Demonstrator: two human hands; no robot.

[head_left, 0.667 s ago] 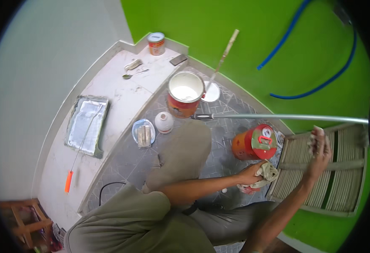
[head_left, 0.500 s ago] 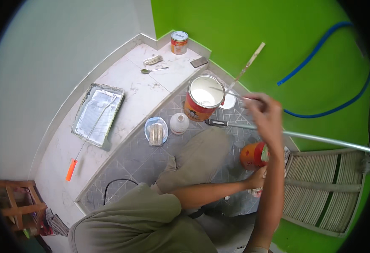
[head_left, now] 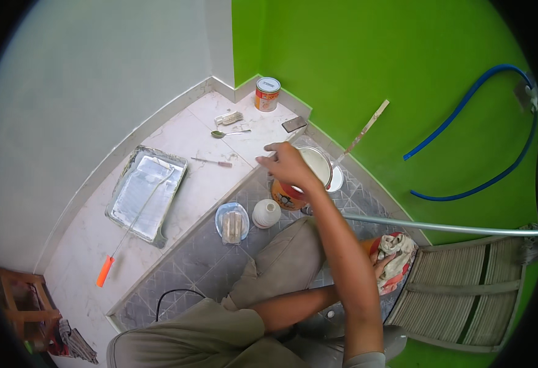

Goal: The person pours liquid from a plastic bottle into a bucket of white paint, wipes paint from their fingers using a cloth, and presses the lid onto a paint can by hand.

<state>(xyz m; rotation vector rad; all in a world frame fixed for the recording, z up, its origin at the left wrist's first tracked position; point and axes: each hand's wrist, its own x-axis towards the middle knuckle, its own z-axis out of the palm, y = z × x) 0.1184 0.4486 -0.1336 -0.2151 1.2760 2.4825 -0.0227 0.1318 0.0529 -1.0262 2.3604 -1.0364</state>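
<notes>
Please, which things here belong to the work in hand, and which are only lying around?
Seemingly in use:
cloth, held in the left hand
orange can, next to the cloth
open paint bucket, nearest the right hand
slim tool, also near that hand

Probably just lying about:
blue hose
slatted panel
dark flat slab

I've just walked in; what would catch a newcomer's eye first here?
Probably the vivid green wall filling the upper right, with a looping blue hose against it. Near the middle, the person's right hand, fingers spread, partly covers the open paint bucket from view. On the pale ledge at left, a bright orange roller handle also stands out.
</notes>
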